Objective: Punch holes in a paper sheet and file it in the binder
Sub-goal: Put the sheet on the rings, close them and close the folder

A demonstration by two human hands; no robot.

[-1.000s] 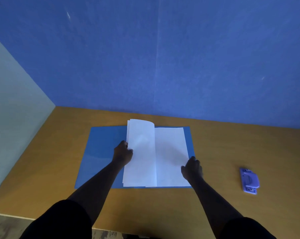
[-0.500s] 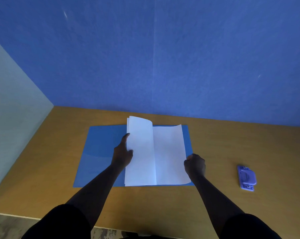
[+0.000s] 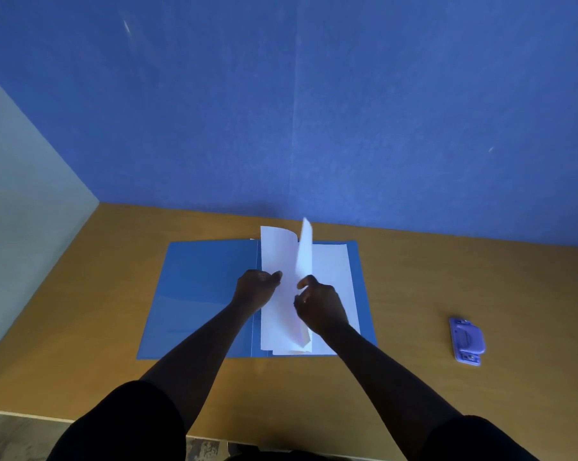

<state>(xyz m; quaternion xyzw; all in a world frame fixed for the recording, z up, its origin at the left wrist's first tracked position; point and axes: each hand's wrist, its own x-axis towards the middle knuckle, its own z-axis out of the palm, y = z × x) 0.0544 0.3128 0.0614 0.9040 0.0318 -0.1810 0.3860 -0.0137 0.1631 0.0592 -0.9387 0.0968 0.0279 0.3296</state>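
An open blue binder (image 3: 197, 294) lies flat on the wooden table, with white sheets on its right half. My left hand (image 3: 256, 289) pinches the left edge of a curled bundle of sheets (image 3: 276, 257). One paper sheet (image 3: 304, 252) stands nearly upright along the middle, and my right hand (image 3: 317, 306) holds it by its lower part. More sheets (image 3: 334, 271) lie flat beneath on the right cover. A purple hole punch (image 3: 466, 341) rests on the table, well to the right of both hands.
The wooden table (image 3: 430, 277) meets a blue wall behind and a pale wall (image 3: 21, 211) at the left. Its front edge (image 3: 31, 415) runs near my body. My dark sleeves fill the bottom of the view.
My right hand has moved left from the sheet's right edge to the middle, lifting that sheet from flat to nearly upright. My left hand stays at the curled pages.
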